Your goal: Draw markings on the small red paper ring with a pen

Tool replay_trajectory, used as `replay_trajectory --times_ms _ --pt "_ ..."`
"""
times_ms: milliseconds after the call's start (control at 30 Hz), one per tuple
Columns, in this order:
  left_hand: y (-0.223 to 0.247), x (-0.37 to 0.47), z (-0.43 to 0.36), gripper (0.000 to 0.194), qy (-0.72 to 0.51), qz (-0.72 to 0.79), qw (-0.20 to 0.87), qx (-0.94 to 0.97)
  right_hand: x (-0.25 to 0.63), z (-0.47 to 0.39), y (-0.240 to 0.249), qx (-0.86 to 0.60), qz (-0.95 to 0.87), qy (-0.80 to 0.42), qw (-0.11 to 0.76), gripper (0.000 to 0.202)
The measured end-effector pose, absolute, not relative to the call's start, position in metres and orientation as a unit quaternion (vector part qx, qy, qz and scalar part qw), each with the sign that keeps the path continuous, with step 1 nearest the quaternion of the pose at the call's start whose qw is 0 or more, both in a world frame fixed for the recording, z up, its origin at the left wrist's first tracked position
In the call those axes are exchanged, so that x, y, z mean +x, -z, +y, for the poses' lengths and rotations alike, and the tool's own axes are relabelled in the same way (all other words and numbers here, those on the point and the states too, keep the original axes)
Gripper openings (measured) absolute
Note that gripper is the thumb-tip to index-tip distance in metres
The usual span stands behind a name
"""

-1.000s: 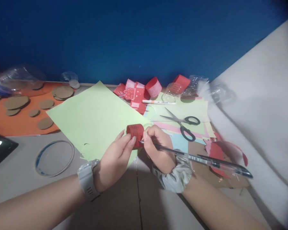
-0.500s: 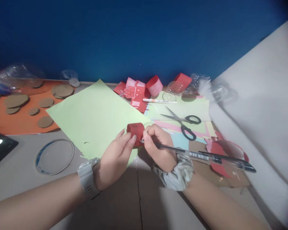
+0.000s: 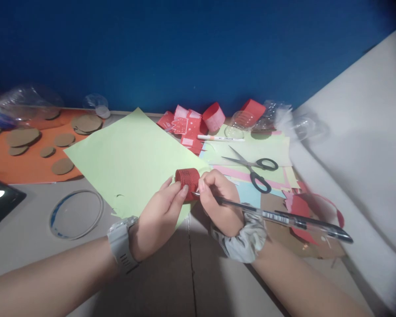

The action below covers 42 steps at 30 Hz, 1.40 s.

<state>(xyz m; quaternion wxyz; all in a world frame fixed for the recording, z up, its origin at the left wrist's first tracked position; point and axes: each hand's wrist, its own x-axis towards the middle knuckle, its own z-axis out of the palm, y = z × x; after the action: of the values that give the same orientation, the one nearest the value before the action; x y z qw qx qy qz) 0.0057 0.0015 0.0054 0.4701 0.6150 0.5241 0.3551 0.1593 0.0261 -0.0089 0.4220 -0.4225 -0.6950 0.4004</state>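
Note:
My left hand is closed on a small red paper roll marked with dark lines, its thumb and fingers at the roll's lower left. In my right hand is a clear-barrelled black pen, pinched near its tip. The pen tip touches or nearly touches the right side of the roll; I cannot tell which. Behind the roll and my left hand lies a large light green sheet, with a small cut mark near its lower corner.
Black-handled scissors lie opened on stacked coloured paper, near a white marker. Red paper pieces sit by the blue wall. Left are cardboard discs on orange paper, a tape ring and a dark device.
Both hands keep nearly the same pose on the roll and pen. The pen's rear end dips slightly, and the whole view shifts a few pixels.

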Motion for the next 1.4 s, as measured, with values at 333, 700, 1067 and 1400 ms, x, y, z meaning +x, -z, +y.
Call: replay_trajectory --times_ms 333,700,1067,1400 --pt "-0.0057 0.0059 0.0017 0.027 -0.348 0.529 0.47 0.615 0.1618 0.0274 0.0099 -0.387 -0.721 -0.401 0.412 0.026" --pt "-0.0064 0.0055 0.0021 0.028 -0.346 0.527 0.477 0.612 0.1612 0.0278 0.008 -0.369 -0.736 -0.392 0.411 0.027" --pt "-0.0047 0.0054 0.0021 0.027 -0.356 0.516 0.487 0.608 0.1614 0.0279 0.0069 -0.377 -0.736 -0.389 0.405 0.027" --pt "-0.0004 0.0062 0.0001 0.028 -0.413 0.501 0.534 0.541 0.1577 0.0203 0.0104 -0.331 -0.696 -0.363 0.524 0.02"
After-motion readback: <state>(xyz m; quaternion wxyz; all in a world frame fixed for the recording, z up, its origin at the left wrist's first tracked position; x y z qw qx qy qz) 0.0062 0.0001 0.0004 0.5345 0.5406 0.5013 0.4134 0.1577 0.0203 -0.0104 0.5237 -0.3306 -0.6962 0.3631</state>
